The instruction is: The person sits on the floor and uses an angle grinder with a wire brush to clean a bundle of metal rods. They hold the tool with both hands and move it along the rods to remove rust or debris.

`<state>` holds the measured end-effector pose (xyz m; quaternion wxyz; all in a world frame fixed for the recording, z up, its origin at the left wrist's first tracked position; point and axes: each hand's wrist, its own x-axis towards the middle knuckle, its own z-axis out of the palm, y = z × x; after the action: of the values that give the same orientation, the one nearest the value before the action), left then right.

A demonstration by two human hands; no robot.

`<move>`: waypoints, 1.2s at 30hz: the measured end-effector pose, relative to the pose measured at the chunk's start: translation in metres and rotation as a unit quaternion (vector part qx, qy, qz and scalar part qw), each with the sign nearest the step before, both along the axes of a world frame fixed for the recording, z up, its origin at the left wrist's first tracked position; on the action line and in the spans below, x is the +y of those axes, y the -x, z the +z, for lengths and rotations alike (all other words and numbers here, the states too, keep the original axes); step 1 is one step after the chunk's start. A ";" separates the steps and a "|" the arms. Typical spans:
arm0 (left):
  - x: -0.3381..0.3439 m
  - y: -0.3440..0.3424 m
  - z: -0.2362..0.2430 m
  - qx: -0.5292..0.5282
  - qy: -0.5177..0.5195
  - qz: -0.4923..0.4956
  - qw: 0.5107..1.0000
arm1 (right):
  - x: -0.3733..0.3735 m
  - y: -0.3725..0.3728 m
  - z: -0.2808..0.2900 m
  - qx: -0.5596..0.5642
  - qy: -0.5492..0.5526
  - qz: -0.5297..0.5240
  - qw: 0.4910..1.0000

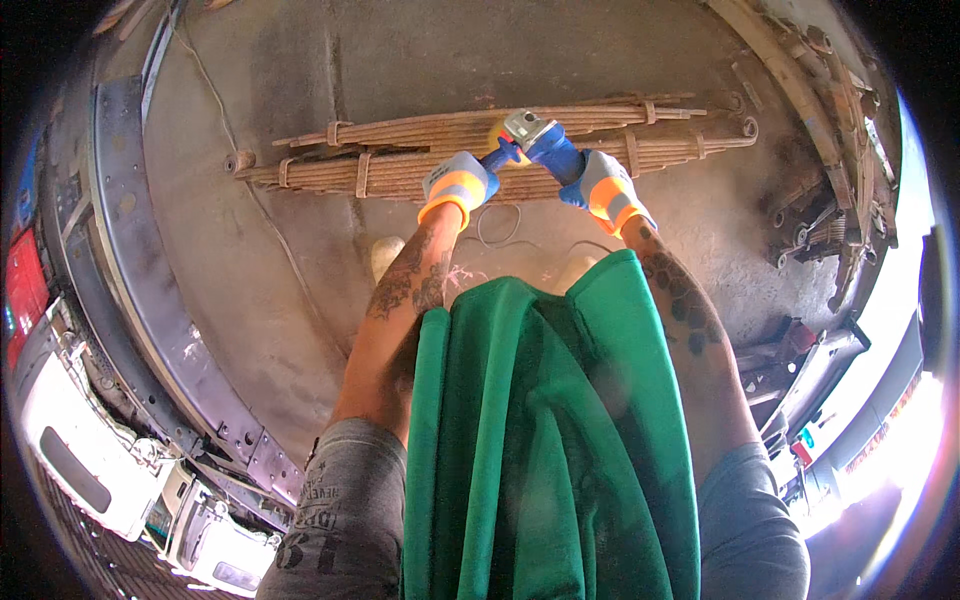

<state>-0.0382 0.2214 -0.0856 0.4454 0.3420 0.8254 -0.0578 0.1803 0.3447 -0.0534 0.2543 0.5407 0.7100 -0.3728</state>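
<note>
With both gloved hands I hold a blue angle grinder with a silver gear head over a rusty leaf spring pack on the floor. My left hand is wrapped round the grinder's side handle. Around the blue body, my right hand is closed. A yellowish glow or disc edge shows at the left of the gear head; whether the disc touches the steel I cannot tell. Just beyond lies a second leaf spring pack, partly hidden by the grinder.
A thin cable runs along the concrete floor at the left. A long steel beam flanks it. More rusty spring leaves are piled at the right. A green apron hangs before me, with a looped cord beyond it.
</note>
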 end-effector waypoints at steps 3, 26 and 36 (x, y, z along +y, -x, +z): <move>-0.002 0.018 -0.010 -0.016 0.049 -0.008 0.999 | -0.006 0.009 -0.015 0.007 -0.001 0.016 1.000; -0.100 0.224 -0.013 -0.041 -0.008 -0.032 0.999 | -0.123 0.211 0.008 0.011 0.001 -0.032 0.999; -0.097 0.166 -0.008 -0.081 0.017 0.029 0.996 | -0.092 0.173 0.008 -0.057 -0.002 0.033 0.998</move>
<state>-0.2040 0.1247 -0.0934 0.5179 0.3136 0.7953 -0.0312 0.0076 0.2523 -0.0451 0.3055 0.5376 0.7127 -0.3314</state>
